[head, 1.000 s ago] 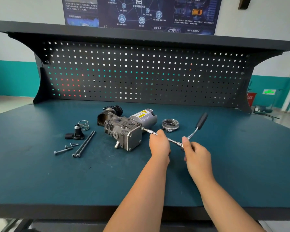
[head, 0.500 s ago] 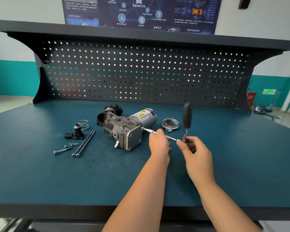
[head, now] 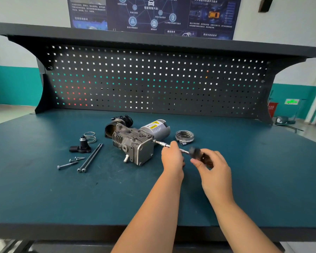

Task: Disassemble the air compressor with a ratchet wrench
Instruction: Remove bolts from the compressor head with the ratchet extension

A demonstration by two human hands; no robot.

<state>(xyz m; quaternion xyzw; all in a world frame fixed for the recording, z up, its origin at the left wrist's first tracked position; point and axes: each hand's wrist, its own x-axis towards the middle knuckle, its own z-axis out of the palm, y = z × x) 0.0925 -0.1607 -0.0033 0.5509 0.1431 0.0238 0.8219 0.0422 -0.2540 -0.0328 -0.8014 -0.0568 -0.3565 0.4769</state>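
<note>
Loosening an end-plate bolt, it seems: the air compressor lies mid-way along the bench, ratchet wrench seated in it. The left grip pinches the extension, the right grip curls round the blurred handle; next, another steady swing.

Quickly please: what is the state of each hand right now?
Left hand: grips the extension bar.
Right hand: holds the ratchet wrench, handle blurred.
</note>
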